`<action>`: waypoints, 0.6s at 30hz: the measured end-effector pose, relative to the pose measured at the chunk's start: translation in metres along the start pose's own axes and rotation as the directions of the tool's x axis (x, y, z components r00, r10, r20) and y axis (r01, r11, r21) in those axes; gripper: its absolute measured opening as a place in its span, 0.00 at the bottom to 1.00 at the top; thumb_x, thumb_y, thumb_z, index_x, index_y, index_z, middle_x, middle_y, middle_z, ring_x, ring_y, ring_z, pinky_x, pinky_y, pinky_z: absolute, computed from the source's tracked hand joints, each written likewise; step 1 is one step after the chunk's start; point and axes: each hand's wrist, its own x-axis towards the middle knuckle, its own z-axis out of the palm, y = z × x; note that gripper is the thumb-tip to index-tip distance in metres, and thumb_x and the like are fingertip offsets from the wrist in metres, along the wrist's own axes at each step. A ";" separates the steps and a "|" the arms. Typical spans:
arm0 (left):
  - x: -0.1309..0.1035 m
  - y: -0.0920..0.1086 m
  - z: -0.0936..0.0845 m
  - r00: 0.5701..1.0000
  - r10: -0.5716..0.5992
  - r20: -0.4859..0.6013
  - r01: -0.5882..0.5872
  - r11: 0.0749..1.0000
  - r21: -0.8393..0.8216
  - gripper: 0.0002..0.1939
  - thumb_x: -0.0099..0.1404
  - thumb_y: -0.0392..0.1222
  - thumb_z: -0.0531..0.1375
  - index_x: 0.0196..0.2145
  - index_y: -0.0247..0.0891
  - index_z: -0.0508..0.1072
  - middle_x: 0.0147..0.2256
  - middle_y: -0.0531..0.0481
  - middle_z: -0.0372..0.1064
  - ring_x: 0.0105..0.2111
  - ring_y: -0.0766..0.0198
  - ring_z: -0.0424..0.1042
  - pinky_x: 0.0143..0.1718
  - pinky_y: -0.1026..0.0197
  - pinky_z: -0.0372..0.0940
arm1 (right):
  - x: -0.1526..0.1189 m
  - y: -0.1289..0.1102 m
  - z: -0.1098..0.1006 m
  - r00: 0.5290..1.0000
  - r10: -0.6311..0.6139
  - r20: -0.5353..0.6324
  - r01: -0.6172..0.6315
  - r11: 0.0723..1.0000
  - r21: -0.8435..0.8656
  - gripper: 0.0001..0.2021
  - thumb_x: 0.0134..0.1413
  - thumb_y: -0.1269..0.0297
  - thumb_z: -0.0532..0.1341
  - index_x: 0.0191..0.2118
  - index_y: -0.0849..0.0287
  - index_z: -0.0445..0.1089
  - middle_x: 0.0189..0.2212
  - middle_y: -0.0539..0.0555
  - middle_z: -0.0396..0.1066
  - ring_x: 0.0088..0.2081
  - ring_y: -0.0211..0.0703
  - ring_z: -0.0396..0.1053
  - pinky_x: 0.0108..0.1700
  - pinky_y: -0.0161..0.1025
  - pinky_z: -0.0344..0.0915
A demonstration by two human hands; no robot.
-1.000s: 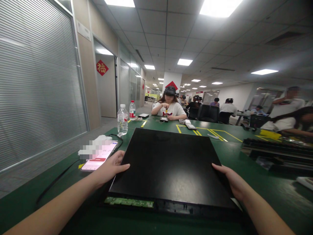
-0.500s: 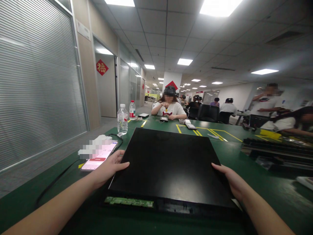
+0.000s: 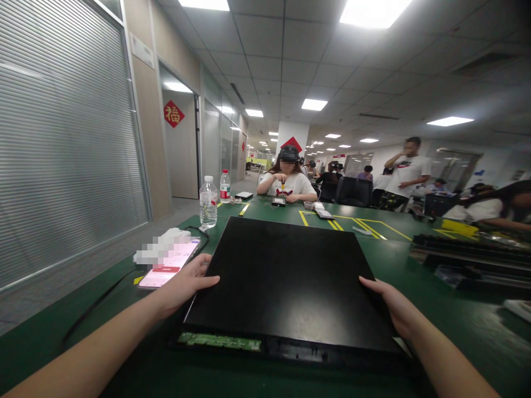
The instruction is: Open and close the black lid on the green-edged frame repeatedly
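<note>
A flat black display panel [image 3: 286,276] lies before me over the green table, its glossy face up. Along its near edge a strip of green circuit board [image 3: 219,341] is exposed. My left hand [image 3: 193,282] grips the panel's left side, thumb on the top face and fingers at the edge. On the opposite side, my right hand [image 3: 388,301] holds the right edge the same way, its fingers hidden underneath. A lit phone [image 3: 170,271] rests just beyond my left wrist, beside a blurred white item [image 3: 160,249].
A clear water bottle [image 3: 208,203] and a red-capped bottle [image 3: 224,187] stand at the table's left edge. Long black parts [image 3: 464,260] are stacked at right, near a yellow tray [image 3: 458,227]. A co-worker [image 3: 286,179] sits opposite, handling a small device [image 3: 278,202].
My hands and the panel stay where they were. In the right background, a standing person has moved leftward.
</note>
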 end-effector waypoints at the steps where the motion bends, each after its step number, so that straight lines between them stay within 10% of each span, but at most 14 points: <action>1: 0.000 0.000 -0.001 1.000 -0.001 0.004 0.001 1.000 0.002 0.22 0.52 0.37 0.64 0.42 0.42 0.61 0.46 0.48 0.71 0.49 0.53 0.68 0.44 0.55 0.67 | 0.000 0.000 0.000 1.000 0.000 -0.002 0.000 1.000 0.000 0.31 0.39 0.58 0.65 0.52 0.54 0.60 0.36 0.57 0.75 0.35 0.54 0.73 0.34 0.49 0.70; 18: 0.002 0.001 -0.003 0.997 0.059 0.046 -0.064 0.992 0.110 0.18 0.52 0.35 0.63 0.40 0.40 0.63 0.49 0.46 0.69 0.53 0.54 0.63 0.52 0.53 0.60 | -0.006 -0.002 0.004 1.000 -0.013 -0.004 0.013 0.999 -0.046 0.29 0.42 0.58 0.63 0.53 0.56 0.60 0.33 0.57 0.76 0.33 0.50 0.73 0.33 0.44 0.70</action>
